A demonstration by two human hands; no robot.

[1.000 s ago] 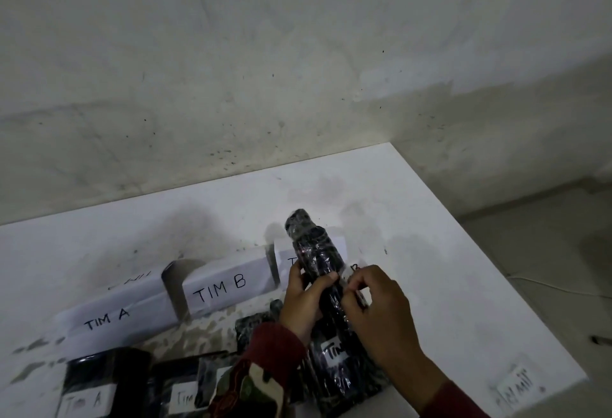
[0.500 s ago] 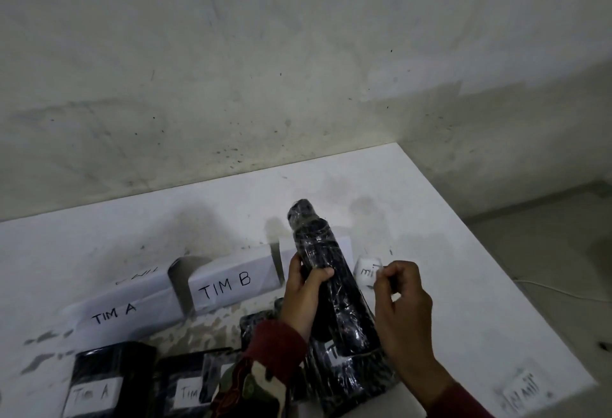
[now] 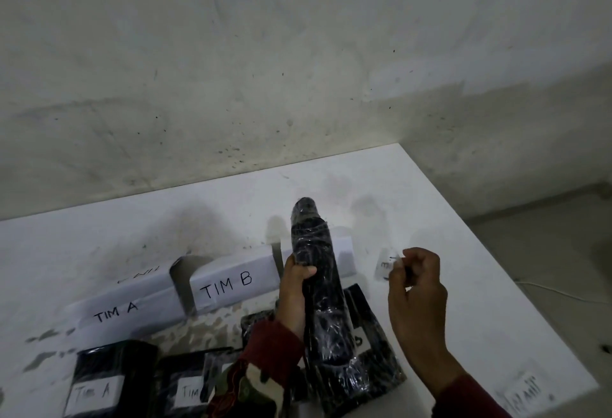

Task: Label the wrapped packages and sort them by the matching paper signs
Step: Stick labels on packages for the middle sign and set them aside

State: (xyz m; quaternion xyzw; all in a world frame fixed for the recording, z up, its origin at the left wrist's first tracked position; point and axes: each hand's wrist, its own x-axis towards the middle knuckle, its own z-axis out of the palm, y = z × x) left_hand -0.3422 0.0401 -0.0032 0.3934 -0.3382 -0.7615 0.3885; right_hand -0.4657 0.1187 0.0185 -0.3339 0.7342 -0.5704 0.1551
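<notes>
My left hand (image 3: 294, 288) grips a tall black bottle-shaped package (image 3: 318, 272) wrapped in shiny film, held upright over the table. To its right, my right hand (image 3: 415, 288) pinches a small white label (image 3: 385, 265) with writing on it, apart from the package. Folded paper signs stand behind: TIM A (image 3: 116, 311), TIM B (image 3: 228, 285), and a third sign (image 3: 342, 252) mostly hidden by the package. A flat black package (image 3: 371, 344) with a label lies under the upright one.
At the front left lie black packages, one labelled TIM A (image 3: 96, 388) and another (image 3: 185, 388) partly hidden by my sleeve. More labels (image 3: 523, 391) sit at the white table's (image 3: 463, 285) front right corner. A wall rises behind; the floor drops off to the right.
My right hand has drawn away from the package to the right, carrying the small label. The package has been raised a little and stood more upright.
</notes>
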